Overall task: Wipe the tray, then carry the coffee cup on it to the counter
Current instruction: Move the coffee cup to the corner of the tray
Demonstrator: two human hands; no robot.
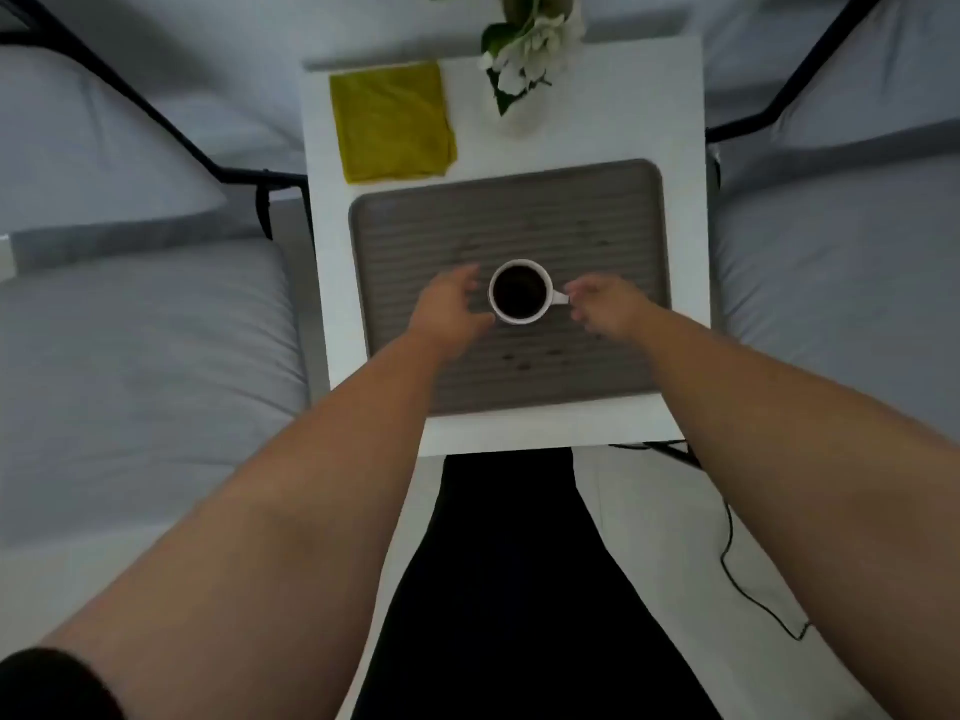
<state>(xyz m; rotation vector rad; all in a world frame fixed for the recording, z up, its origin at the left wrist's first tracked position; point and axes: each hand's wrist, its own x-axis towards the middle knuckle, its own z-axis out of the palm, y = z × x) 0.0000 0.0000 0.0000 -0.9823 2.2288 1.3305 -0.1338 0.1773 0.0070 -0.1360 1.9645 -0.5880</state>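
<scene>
A white coffee cup (520,292) full of dark coffee stands in the middle of a grey ribbed tray (597,210), its handle pointing right. Dark drops spot the tray in front of the cup. My left hand (451,310) curves beside the cup's left wall, fingers apart, thumb close to the rim; contact is unclear. On the other side, my right hand (605,305) has its fingertips at the cup's handle, and a firm grip is not visible. A folded yellow cloth (392,122) lies on the table behind the tray at the left.
The tray rests on a small white table (685,122). A white vase of white flowers (524,59) stands behind the tray. Grey beds with black frames flank the table on both sides. A black cable (737,563) runs over the floor at the right.
</scene>
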